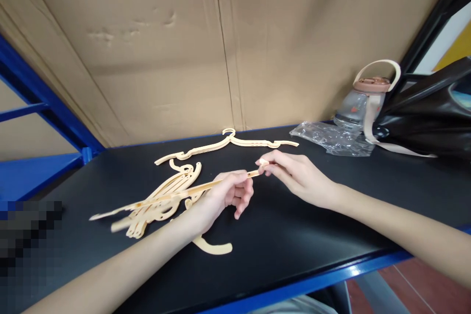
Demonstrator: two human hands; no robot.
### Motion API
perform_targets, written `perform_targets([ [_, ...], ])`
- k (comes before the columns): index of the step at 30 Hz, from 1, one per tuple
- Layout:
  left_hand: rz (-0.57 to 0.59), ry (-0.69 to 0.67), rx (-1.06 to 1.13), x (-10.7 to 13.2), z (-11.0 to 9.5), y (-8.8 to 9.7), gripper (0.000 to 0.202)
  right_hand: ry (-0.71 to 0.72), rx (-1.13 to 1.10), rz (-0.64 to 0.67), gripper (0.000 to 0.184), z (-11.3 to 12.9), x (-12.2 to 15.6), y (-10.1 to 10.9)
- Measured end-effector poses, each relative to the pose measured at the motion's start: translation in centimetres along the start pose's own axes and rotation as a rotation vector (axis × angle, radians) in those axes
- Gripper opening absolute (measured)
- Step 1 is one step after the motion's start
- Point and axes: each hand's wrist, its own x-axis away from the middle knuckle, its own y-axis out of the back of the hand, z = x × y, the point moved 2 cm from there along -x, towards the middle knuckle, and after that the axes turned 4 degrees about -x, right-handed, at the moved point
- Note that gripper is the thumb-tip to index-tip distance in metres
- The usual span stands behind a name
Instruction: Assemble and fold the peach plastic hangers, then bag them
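My left hand (228, 195) is closed around a thin beige hanger arm (172, 195) that runs left and down across the table. My right hand (294, 171) pinches a small beige piece (263, 162) at that arm's right tip. Under the arm lies a pile of folded beige hanger parts (162, 201). A curved beige piece (213, 247) lies on the black tabletop (294, 235) below my left wrist. One assembled beige hanger (228, 144) lies flat farther back.
A crumpled clear plastic bag (331, 137) and a clear water jug with a beige strap (364, 100) sit at the back right, next to a black bag (430, 113). Cardboard (221, 44) lines the back. Blue shelf frame (47, 103) at left.
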Motion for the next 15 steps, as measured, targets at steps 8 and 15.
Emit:
perform_targets([
  [8,0.017,0.030,0.058,0.0,-0.1,-0.1,0.036,0.018,0.209,-0.006,0.011,0.1,0.6,-0.8],
  [15,0.074,-0.023,0.075,0.0,-0.3,-0.1,0.035,0.124,0.432,-0.054,0.018,0.5,1.0,-1.4],
])
